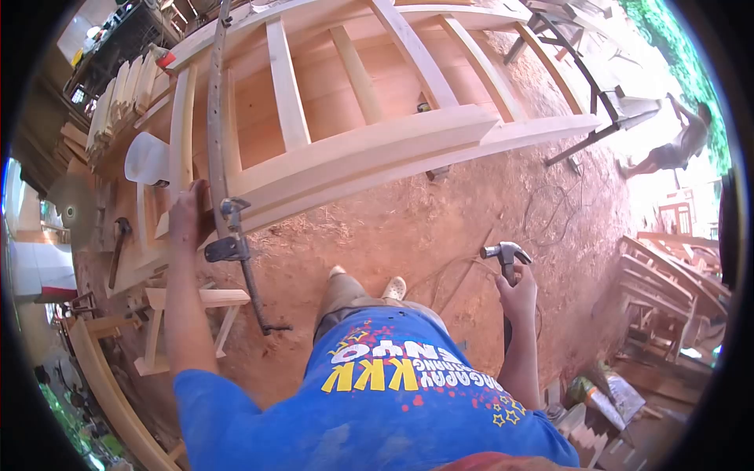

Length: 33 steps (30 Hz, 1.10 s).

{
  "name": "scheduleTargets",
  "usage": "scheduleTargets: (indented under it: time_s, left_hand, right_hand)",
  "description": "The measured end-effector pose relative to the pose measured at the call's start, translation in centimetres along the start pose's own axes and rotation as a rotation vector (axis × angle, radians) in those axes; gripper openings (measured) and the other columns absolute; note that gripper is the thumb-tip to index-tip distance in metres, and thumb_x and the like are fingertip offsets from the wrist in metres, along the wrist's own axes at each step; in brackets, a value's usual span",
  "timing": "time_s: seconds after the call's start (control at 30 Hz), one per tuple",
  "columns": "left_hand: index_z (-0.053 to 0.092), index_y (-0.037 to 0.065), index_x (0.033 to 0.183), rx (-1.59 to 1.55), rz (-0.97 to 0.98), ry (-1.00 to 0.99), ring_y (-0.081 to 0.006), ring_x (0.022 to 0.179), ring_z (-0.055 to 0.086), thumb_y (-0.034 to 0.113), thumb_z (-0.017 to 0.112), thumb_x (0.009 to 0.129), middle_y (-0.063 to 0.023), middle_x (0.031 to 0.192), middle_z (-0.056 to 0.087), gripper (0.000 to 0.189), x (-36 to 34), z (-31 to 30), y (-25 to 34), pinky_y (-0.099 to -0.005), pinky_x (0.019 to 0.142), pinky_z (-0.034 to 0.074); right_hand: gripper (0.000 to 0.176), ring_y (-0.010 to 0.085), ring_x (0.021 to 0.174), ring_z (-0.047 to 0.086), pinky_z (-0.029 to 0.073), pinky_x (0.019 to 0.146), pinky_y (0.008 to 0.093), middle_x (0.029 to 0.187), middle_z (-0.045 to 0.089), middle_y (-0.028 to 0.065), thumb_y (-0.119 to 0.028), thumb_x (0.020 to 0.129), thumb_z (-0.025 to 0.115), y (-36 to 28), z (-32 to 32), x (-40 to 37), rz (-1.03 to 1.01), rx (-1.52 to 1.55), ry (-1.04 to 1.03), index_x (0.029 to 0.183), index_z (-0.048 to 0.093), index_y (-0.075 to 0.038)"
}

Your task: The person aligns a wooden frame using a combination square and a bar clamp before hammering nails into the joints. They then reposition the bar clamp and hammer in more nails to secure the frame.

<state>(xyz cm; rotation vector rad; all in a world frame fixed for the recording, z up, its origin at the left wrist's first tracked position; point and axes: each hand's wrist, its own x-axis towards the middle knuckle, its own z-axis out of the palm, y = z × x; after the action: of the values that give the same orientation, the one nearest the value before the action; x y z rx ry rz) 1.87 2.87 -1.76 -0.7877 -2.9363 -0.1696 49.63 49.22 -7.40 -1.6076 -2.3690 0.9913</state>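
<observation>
In the head view, a slatted wooden frame (369,147) lies across the upper middle, with a long metal bar clamp (217,118) across its left end. My left hand (188,212) is at the frame's left corner, beside the clamp; its fingers are largely hidden behind the wood. The clamp's screw handle (255,294) hangs below the frame's edge. On the right, away from the frame, my right hand (516,289) is closed round a claw hammer (506,254), holding it upright just below its metal head.
A white container (148,159) stands by the frame's left end. Below it is a small wooden stool (204,298). Wooden chair parts (660,290) are piled at the right. Another person (683,145) is at the far upper right. Cables lie on the dirt floor (565,212).
</observation>
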Motion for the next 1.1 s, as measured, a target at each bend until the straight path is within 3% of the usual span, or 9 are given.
scheduleTargets:
  time_s: [0.13, 0.33, 0.5, 0.67, 0.83, 0.93, 0.97, 1.03, 1.1]
  left_hand:
    - [0.062, 0.008, 0.118, 0.029, -0.02, -0.021, -0.0434, 0.11, 0.064, 0.011, 0.079, 0.078, -0.0179, 0.119, 0.067, 0.044, 0.0, 0.0, 0.6, -0.0534, 0.091, 0.055]
    - [0.06, 0.004, 0.119, 0.096, -0.01, -0.017, -0.045, 0.11, 0.063, -0.001, 0.068, 0.083, -0.0192, 0.118, 0.065, 0.038, 0.7, 0.4, 0.2, -0.0537, 0.09, 0.053]
    - [0.06, 0.002, 0.121, 0.072, -0.072, -0.075, -0.0439, 0.109, 0.062, -0.004, 0.063, 0.084, -0.0188, 0.115, 0.065, 0.037, 0.2, 0.9, -0.2, -0.053, 0.089, 0.051]
    - [0.066, 0.001, 0.111, 0.177, -0.079, -0.004, -0.0427, 0.104, 0.063, -0.004, 0.065, 0.084, -0.0185, 0.108, 0.067, 0.027, 0.0, -0.7, 1.2, -0.05, 0.089, 0.051]
    - [0.067, 0.0, 0.113, -0.053, -0.311, -0.128, -0.0301, 0.096, 0.069, 0.003, 0.073, 0.086, -0.0101, 0.101, 0.07, 0.027, 2.8, -11.2, 6.6, -0.0406, 0.087, 0.053]
    - [0.067, 0.001, 0.114, -0.358, -0.543, 0.149, -0.0192, 0.094, 0.067, 0.007, 0.076, 0.089, -0.0051, 0.102, 0.069, 0.027, 7.5, -12.6, 10.8, -0.0336, 0.086, 0.054]
    - [0.067, 0.002, 0.114, -0.447, -0.492, 0.106, -0.0167, 0.092, 0.066, 0.009, 0.076, 0.09, -0.0048, 0.103, 0.069, 0.027, 10.0, -11.9, 13.7, -0.0317, 0.085, 0.053]
    - [0.068, 0.001, 0.114, -0.536, -0.325, 0.017, -0.0143, 0.09, 0.064, 0.012, 0.078, 0.09, -0.0044, 0.1, 0.069, 0.027, 16.2, -8.6, 22.8, -0.0295, 0.084, 0.053]
    - [0.072, 0.002, 0.106, -0.452, -0.098, -0.282, -0.0221, 0.094, 0.069, 0.018, 0.081, 0.086, -0.0088, 0.101, 0.07, 0.027, 21.4, -5.5, 30.5, -0.0356, 0.088, 0.054]
  right_hand:
    - [0.033, 0.0182, 0.071, 0.066, 0.051, 0.068, 0.0354, 0.078, 0.071, 0.0101, -0.018, 0.087, 0.075, -4.2, -1.1, 6.1, -0.014, 0.12, 0.027, 0.113, 0.066, 0.0]
    - [0.035, 0.0187, 0.072, 0.068, 0.051, 0.069, 0.0357, 0.081, 0.071, 0.0113, -0.019, 0.088, 0.075, -10.2, -1.9, 15.2, -0.122, 0.131, 0.198, 0.115, 0.065, 0.0]
    - [0.036, 0.026, 0.079, 0.072, 0.054, 0.075, 0.0397, 0.089, 0.074, 0.0153, -0.019, 0.088, 0.075, -13.2, -2.4, 23.5, -0.255, 0.065, 0.196, 0.116, 0.065, 0.001]
    - [0.037, 0.034, 0.087, 0.075, 0.056, 0.082, 0.0448, 0.093, 0.076, 0.0189, -0.021, 0.088, 0.076, -16.2, -1.1, 34.2, -0.363, -0.018, 0.157, 0.117, 0.067, 0.0]
    - [0.038, 0.038, 0.092, 0.075, 0.055, 0.087, 0.0479, 0.094, 0.077, 0.0198, -0.025, 0.087, 0.076, -19.2, -0.5, 42.0, -0.351, -0.169, 0.095, 0.117, 0.069, -0.002]
    - [0.034, 0.0355, 0.084, 0.074, 0.055, 0.081, 0.048, 0.088, 0.076, 0.0171, -0.029, 0.088, 0.075, -18.1, 0.0, 44.0, -0.374, -0.207, 0.053, 0.113, 0.073, -0.007]
    - [0.033, 0.0341, 0.079, 0.073, 0.055, 0.077, 0.0473, 0.085, 0.075, 0.016, -0.03, 0.088, 0.076, -17.7, 0.2, 44.8, -0.413, -0.229, 0.071, 0.113, 0.074, -0.008]
    - [0.035, 0.0378, 0.091, 0.071, 0.054, 0.084, 0.049, 0.094, 0.073, 0.0177, -0.034, 0.087, 0.077, -18.8, -0.3, 44.3, -0.415, -0.345, 0.058, 0.112, 0.074, -0.009]
    - [0.036, 0.0384, 0.098, 0.069, 0.053, 0.087, 0.0489, 0.099, 0.07, 0.0182, -0.037, 0.087, 0.078, -19.8, -1.2, 44.5, -0.516, -0.451, 0.13, 0.11, 0.074, -0.009]
